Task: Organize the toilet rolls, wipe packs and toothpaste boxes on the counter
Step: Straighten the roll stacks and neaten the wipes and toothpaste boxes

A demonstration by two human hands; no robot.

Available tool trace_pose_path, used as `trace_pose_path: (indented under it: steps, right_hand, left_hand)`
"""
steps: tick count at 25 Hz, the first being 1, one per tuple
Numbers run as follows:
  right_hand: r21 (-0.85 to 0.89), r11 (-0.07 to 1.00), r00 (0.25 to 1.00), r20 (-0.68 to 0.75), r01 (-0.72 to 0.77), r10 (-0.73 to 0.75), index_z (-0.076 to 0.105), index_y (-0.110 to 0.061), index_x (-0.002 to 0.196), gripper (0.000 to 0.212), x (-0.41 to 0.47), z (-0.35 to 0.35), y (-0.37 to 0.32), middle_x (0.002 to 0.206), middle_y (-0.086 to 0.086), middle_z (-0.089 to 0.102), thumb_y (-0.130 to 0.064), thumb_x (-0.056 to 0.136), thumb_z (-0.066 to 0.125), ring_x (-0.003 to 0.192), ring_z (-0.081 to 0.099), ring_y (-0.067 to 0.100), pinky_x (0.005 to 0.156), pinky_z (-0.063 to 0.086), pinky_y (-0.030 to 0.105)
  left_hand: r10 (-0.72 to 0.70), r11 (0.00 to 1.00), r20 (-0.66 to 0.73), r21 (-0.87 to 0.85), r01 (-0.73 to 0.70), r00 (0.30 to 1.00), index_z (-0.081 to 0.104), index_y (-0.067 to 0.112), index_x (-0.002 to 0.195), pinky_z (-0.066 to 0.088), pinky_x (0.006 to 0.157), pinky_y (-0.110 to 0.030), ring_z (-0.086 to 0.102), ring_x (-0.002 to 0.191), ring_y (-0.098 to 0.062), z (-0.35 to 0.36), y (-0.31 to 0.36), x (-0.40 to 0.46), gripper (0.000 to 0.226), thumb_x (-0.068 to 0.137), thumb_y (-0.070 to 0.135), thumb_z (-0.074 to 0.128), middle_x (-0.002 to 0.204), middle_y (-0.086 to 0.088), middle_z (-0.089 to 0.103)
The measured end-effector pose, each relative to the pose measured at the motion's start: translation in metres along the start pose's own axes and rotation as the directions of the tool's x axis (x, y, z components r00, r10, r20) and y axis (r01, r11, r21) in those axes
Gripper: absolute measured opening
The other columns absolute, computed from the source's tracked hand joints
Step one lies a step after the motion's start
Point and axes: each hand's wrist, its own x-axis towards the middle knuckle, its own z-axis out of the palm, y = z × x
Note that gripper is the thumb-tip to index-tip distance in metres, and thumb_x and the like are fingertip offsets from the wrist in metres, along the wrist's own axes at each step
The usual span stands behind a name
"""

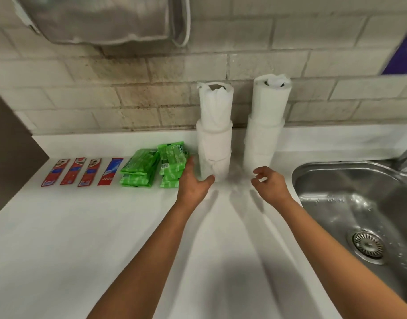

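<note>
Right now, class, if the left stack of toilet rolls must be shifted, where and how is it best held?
Probably low, both hands cupping the bottom roll from opposite sides. The left stack is three rolls tall, so gripping higher may tip it. The left hand is already at its base; the right hand hovers apart.

You're at a washroom or utility counter. White worktop (105,238) under your hands, stainless sink (331,185) with drain strainer (367,245) just right of your right hand (270,186). Beige brick-pattern tile wall (151,72) beyond both hands, stained. Metal wall dispenser (101,19) mounted up-left of your left hand (193,183). Purple sign (403,54) at upper right.
</note>
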Motion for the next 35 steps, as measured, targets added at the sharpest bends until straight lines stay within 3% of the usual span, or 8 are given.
trace_pose_path:
  steps: [4, 10, 16, 20, 25, 29, 33, 35]
  right_hand:
    - [0.043, 0.997, 0.995, -0.063, -0.071, 0.074, 0.056, -0.007, 0.116, 0.032, 0.019, -0.019, 0.015, 0.106, 0.011, 0.06, -0.013, 0.085, 0.061, 0.088, 0.054, 0.022, 0.076, 0.039, 0.026]
    - [0.089, 0.978, 0.979, -0.063, -0.19, 0.196, 0.03, -0.01, 0.14, 0.079, 0.061, -0.023, 0.027, 0.139, 0.012, 0.042, -0.021, 0.076, 0.074, 0.125, 0.045, 0.03, 0.097, 0.042, 0.036]
    - [0.219, 0.955, 0.978, -0.008, -0.202, 0.208, 0.013, -0.014, 0.146, 0.109, 0.089, -0.005, 0.046, 0.15, 0.007, 0.028, -0.016, 0.064, 0.084, 0.137, 0.032, 0.027, 0.111, 0.033, 0.04]
    - [0.352, 0.929, 0.99, -0.033, -0.117, 0.137, 0.016, -0.018, 0.143, 0.108, 0.098, 0.001, 0.048, 0.139, 0.001, 0.04, -0.004, 0.06, 0.084, 0.122, 0.042, 0.018, 0.099, 0.037, 0.033]
    - [0.396, 0.916, 0.993, -0.066, -0.067, 0.102, 0.029, -0.018, 0.138, 0.112, 0.111, 0.009, 0.047, 0.129, -0.005, 0.048, -0.017, 0.044, 0.091, 0.113, 0.047, 0.014, 0.093, 0.039, 0.032]
    - [0.39, 0.917, 0.991, -0.06, -0.083, 0.116, 0.046, -0.02, 0.128, 0.1, 0.116, 0.014, 0.051, 0.125, -0.001, 0.059, -0.031, 0.038, 0.087, 0.113, 0.056, 0.019, 0.09, 0.044, 0.032]
    - [0.394, 0.916, 0.997, -0.005, -0.073, 0.082, 0.048, -0.024, 0.127, 0.102, 0.117, 0.023, 0.049, 0.124, -0.004, 0.061, -0.039, 0.034, 0.088, 0.114, 0.058, 0.017, 0.094, 0.048, 0.037]
    - [0.403, 0.913, 0.998, 0.029, -0.056, 0.048, 0.048, -0.027, 0.128, 0.1, 0.115, 0.031, 0.047, 0.126, -0.005, 0.061, -0.038, 0.037, 0.09, 0.116, 0.058, 0.015, 0.098, 0.048, 0.044]
  left_hand:
    - [0.052, 0.999, -0.02, -0.002, -0.052, 0.998, 0.007, 0.016, 0.15, 0.025, 0.112, -0.026, 0.026, 0.143, -0.016, 0.011, 0.01, 0.019, 0.101, 0.075, 0.023, 0.075, 0.157, -0.002, 0.023]
    - [0.034, 0.997, 0.05, -0.067, -0.03, 0.998, 0.005, 0.014, 0.149, 0.026, 0.114, -0.031, 0.028, 0.141, -0.018, 0.026, 0.011, 0.062, 0.115, 0.065, 0.006, 0.082, 0.155, -0.003, 0.025]
    - [0.009, 0.995, -0.014, -0.099, -0.01, 1.0, 0.012, 0.017, 0.146, 0.035, 0.104, -0.029, 0.038, 0.133, -0.02, 0.05, -0.013, 0.083, 0.12, 0.053, 0.011, 0.088, 0.146, -0.002, 0.037]
    - [-0.005, 0.992, -0.083, -0.122, -0.005, 0.997, 0.017, 0.022, 0.145, 0.037, 0.108, -0.041, 0.041, 0.131, -0.022, 0.06, -0.027, 0.091, 0.121, 0.048, 0.02, 0.089, 0.143, -0.001, 0.041]
    - [0.033, 0.988, -0.101, -0.147, -0.047, 0.994, 0.017, 0.028, 0.144, 0.039, 0.099, -0.029, 0.044, 0.122, -0.011, 0.063, -0.038, 0.099, 0.122, 0.046, 0.02, 0.091, 0.135, 0.01, 0.043]
    - [0.028, 0.98, -0.089, -0.196, -0.045, 0.996, 0.025, 0.022, 0.141, 0.037, 0.089, -0.018, 0.048, 0.114, -0.006, 0.066, -0.04, 0.105, 0.112, 0.051, 0.013, 0.09, 0.127, 0.011, 0.047]
    - [0.085, 0.972, -0.051, -0.215, -0.094, 0.995, 0.035, 0.019, 0.135, 0.04, 0.084, -0.007, 0.054, 0.115, -0.008, 0.068, -0.044, 0.115, 0.106, 0.044, 0.027, 0.088, 0.127, 0.008, 0.054]
    - [0.09, 0.969, -0.029, -0.228, -0.095, 0.995, 0.038, 0.016, 0.132, 0.044, 0.089, -0.013, 0.056, 0.114, -0.009, 0.07, -0.044, 0.12, 0.105, 0.04, 0.033, 0.085, 0.126, 0.005, 0.057]
